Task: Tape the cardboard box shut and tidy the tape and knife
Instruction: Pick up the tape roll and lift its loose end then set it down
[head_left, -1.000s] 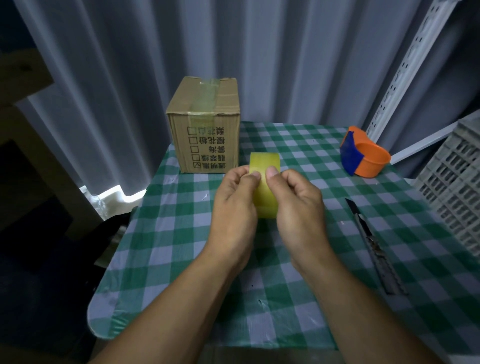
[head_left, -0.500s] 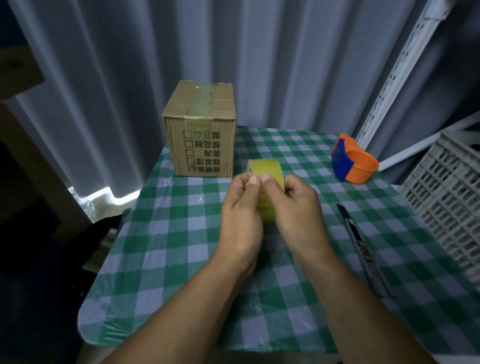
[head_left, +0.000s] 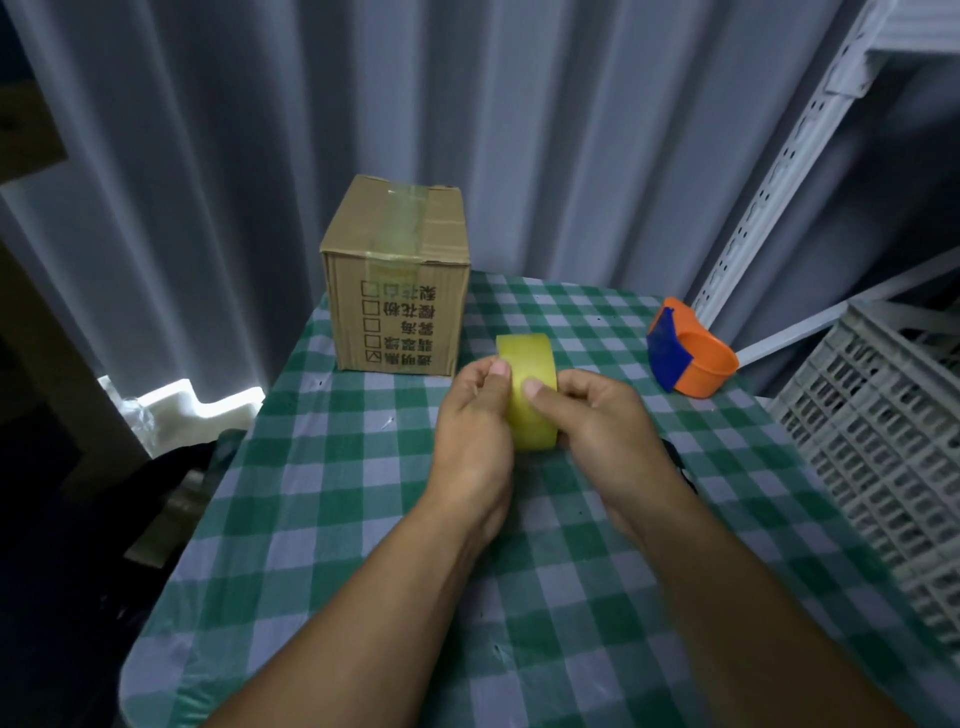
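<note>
A yellow tape roll (head_left: 530, 395) stands on edge above the checked table (head_left: 332, 499), held between both hands. My left hand (head_left: 475, 431) pinches its left side with thumb and fingers. My right hand (head_left: 602, 426) grips its right side, the thumb pressed on the outer face. The cardboard box (head_left: 397, 280) stands at the table's far left, flaps down, a strip of tape along its top seam. Only a dark sliver of the knife (head_left: 678, 465) shows behind my right wrist.
An orange and blue tape dispenser (head_left: 688, 356) lies at the far right of the table. A white slotted crate (head_left: 883, 441) stands along the right edge, beside a white shelf upright (head_left: 769, 171). Grey curtains hang behind.
The view has swung to the right and the hands with the roll sit a little farther from the box. My right arm now covers most of the knife. Both hands keep hold of the roll.
</note>
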